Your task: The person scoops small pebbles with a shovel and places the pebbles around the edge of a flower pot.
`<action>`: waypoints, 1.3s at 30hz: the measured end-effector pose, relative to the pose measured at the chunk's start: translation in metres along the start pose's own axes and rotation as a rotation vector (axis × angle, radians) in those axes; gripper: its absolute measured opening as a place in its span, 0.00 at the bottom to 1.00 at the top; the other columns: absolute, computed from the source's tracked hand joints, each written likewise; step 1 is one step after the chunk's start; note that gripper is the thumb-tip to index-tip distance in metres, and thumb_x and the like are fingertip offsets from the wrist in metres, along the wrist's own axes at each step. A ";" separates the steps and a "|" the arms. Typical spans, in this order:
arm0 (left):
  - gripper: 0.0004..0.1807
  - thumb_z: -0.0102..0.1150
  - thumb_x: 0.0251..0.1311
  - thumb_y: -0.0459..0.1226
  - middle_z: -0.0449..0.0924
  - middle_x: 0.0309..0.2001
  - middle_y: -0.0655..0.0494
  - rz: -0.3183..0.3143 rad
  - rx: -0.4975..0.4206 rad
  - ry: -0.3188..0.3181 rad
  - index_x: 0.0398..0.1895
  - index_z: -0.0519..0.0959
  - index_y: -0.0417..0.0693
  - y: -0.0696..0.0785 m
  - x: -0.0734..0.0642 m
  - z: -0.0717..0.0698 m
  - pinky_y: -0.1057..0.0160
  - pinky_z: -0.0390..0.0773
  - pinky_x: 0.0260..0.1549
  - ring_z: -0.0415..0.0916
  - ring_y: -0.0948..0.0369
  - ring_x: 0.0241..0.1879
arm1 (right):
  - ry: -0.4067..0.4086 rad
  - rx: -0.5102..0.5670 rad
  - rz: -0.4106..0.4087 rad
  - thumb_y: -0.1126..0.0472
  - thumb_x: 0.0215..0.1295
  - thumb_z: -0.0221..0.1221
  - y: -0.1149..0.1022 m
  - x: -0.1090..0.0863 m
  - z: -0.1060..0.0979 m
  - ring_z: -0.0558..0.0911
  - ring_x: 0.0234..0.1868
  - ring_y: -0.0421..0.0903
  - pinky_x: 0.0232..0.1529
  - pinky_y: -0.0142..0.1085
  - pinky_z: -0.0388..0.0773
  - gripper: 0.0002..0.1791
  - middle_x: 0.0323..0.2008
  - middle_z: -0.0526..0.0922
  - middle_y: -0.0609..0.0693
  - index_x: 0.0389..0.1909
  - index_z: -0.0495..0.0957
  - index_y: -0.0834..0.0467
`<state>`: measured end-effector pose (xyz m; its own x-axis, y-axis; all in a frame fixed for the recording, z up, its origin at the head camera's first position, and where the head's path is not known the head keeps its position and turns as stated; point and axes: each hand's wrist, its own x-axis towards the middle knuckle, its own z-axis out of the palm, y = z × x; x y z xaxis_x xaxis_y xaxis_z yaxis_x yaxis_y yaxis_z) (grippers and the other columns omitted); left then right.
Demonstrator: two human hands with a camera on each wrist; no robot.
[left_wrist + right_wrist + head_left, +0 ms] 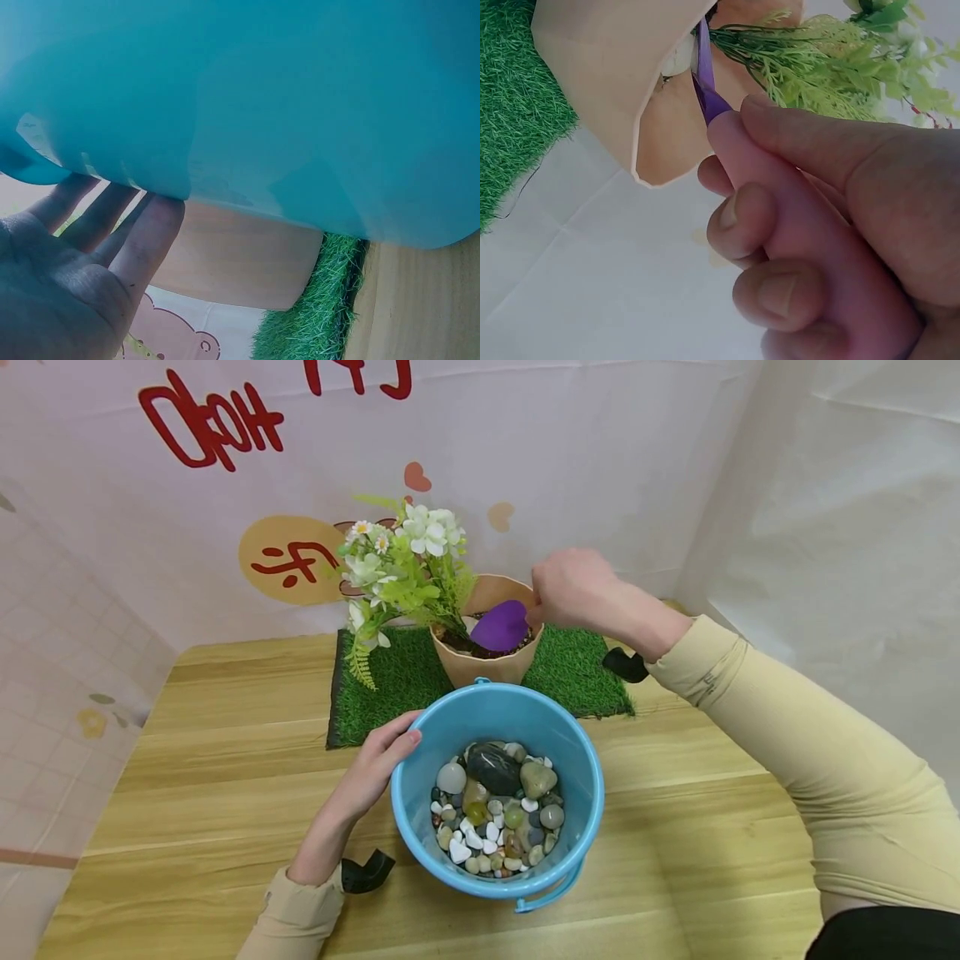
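Note:
My right hand (573,589) grips the pink handle (802,232) of a small garden trowel, fingers curled round it. The trowel's purple blade (501,627) dips into a peach flowerpot (487,670), over dark soil; its tip is hidden in the right wrist view. White artificial flowers (427,531) with green leaves lean left out of this pot. In front of it stands a light blue bucket (402,793) with stones and pebbles inside. My left hand (378,764) touches the bucket's left side near the rim, fingers extended (154,232) against the outer wall.
Under the pot lies a green artificial turf mat (393,681) on the wooden table (247,760). A printed white backdrop (600,443) hangs behind. The bucket's handle (551,897) hangs down at its front right.

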<state>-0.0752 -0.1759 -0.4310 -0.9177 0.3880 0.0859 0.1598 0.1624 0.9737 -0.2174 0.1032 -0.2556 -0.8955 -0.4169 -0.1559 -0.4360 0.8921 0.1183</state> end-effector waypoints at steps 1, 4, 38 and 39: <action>0.27 0.41 0.82 0.40 0.78 0.64 0.26 0.000 0.000 0.000 0.75 0.68 0.33 0.000 0.000 0.000 0.53 0.90 0.51 0.83 0.33 0.59 | 0.004 0.010 -0.003 0.46 0.68 0.66 0.001 -0.002 -0.001 0.72 0.25 0.43 0.23 0.35 0.67 0.28 0.14 0.69 0.40 0.10 0.70 0.48; 0.27 0.41 0.82 0.41 0.78 0.64 0.26 0.000 -0.001 -0.001 0.75 0.68 0.33 -0.001 0.000 0.000 0.53 0.90 0.51 0.83 0.35 0.59 | 0.020 0.044 -0.013 0.47 0.68 0.65 0.005 -0.012 -0.004 0.72 0.24 0.42 0.22 0.35 0.66 0.26 0.14 0.71 0.40 0.10 0.74 0.47; 0.27 0.41 0.82 0.42 0.79 0.63 0.27 -0.004 -0.003 -0.005 0.74 0.69 0.34 -0.001 0.002 -0.002 0.65 0.88 0.49 0.87 0.68 0.52 | 0.296 0.064 -0.363 0.50 0.69 0.68 -0.018 -0.137 0.019 0.65 0.16 0.34 0.18 0.33 0.63 0.25 0.11 0.64 0.36 0.13 0.71 0.42; 0.27 0.41 0.82 0.41 0.79 0.63 0.27 -0.001 -0.002 -0.005 0.74 0.69 0.34 -0.001 0.002 -0.002 0.65 0.88 0.49 0.87 0.68 0.52 | 0.284 0.059 -0.376 0.51 0.69 0.68 -0.021 -0.138 0.022 0.65 0.16 0.34 0.18 0.32 0.62 0.25 0.12 0.65 0.36 0.12 0.70 0.43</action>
<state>-0.0777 -0.1768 -0.4312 -0.9160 0.3924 0.0837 0.1578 0.1606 0.9743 -0.0833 0.1460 -0.2583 -0.6692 -0.7366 0.0977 -0.7361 0.6752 0.0480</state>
